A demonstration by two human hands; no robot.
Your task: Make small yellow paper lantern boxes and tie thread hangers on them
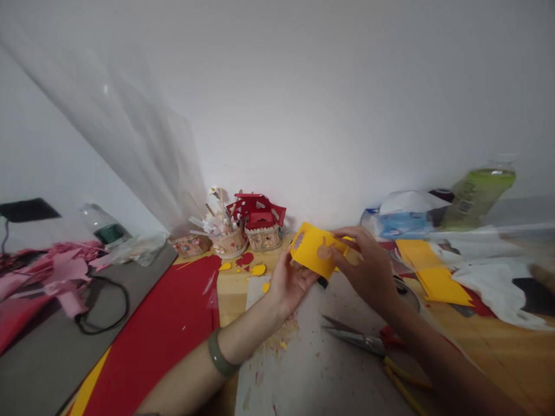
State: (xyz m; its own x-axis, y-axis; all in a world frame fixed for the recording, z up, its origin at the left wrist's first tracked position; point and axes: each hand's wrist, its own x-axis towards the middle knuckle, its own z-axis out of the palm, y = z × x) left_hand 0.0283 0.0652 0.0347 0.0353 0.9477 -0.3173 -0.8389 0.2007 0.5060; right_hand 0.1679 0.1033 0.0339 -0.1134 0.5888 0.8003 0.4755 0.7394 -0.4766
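Observation:
Between my two hands, raised above the work mat, is a curved piece of yellow paper [313, 249] with small decorations on its face. My left hand [289, 283] supports it from below and at its left side, fingers partly hidden behind it. From the right, my right hand [364, 268] pinches the paper, with the thumb on the front near a small tan bunny-like shape [324, 251]. Below my hands, scissors [355, 340] with red and yellow handles lie on the grey mat [295, 375], partly covered by my right forearm.
Decorated baskets [264, 238] stand along the wall, one holding white sticks. Red paper [173, 329] and pink scraps [65, 271] lie left, beside a black cable [125, 312]. Right are yellow sheets [433, 274], a tissue pack [403, 224], a green bottle [481, 196] and white tissue [489, 283].

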